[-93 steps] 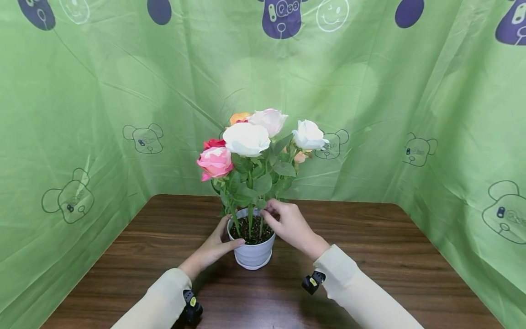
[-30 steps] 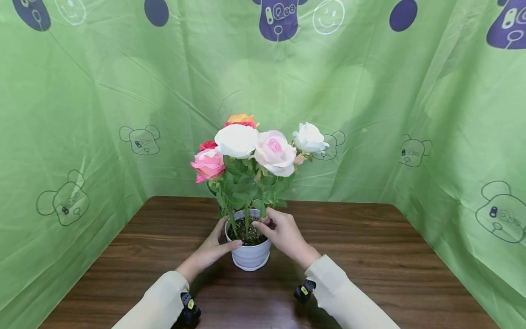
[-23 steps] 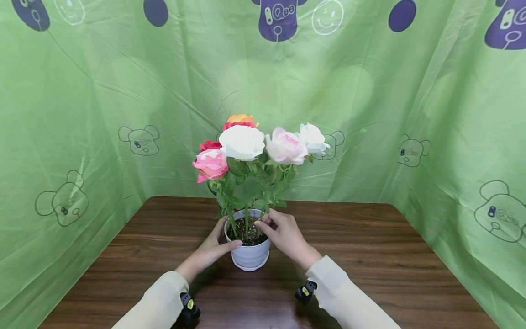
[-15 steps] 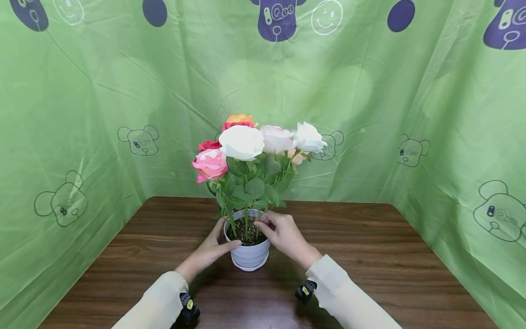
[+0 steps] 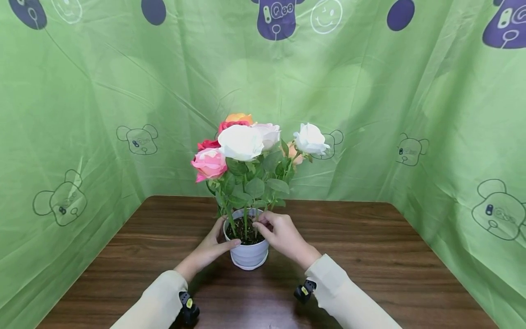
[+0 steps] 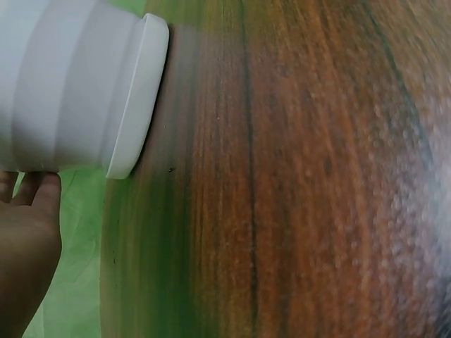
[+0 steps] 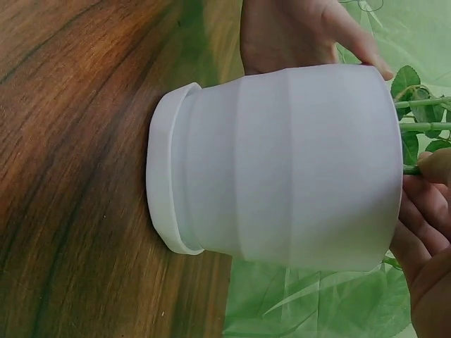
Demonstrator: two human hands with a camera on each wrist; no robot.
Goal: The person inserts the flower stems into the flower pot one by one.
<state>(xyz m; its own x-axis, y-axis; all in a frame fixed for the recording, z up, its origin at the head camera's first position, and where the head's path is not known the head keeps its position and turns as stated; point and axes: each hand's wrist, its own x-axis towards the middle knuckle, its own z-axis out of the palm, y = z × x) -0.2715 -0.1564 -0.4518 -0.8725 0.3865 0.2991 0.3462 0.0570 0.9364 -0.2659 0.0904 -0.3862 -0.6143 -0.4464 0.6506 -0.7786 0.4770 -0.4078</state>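
Observation:
A white ribbed flower pot (image 5: 249,254) on a matching saucer (image 7: 162,169) holds dark soil (image 5: 245,230) and several roses. My left hand (image 5: 207,251) grips the pot's left side, thumb on the front rim; in the left wrist view its fingertips touch the wall. At the right rim, my right hand (image 5: 284,235) pinches a green stem (image 7: 411,170) between thumb and fingers, low above the soil. The pale pink rose (image 5: 269,135) stands behind the large white rose (image 5: 241,142). A pink rose (image 5: 209,163) leans left; another white rose (image 5: 311,139) leans right.
Orange (image 5: 240,118) and peach (image 5: 293,153) roses show at the back among green leaves (image 5: 255,188). The pot stands on a dark wood-grain table (image 5: 349,246). A green printed cloth (image 5: 353,91) surrounds the table on three sides.
The pale pink rose swung forward and right, then turned back left behind the large white one, its stem pinched throughout by my right hand. My left hand stays on the pot.

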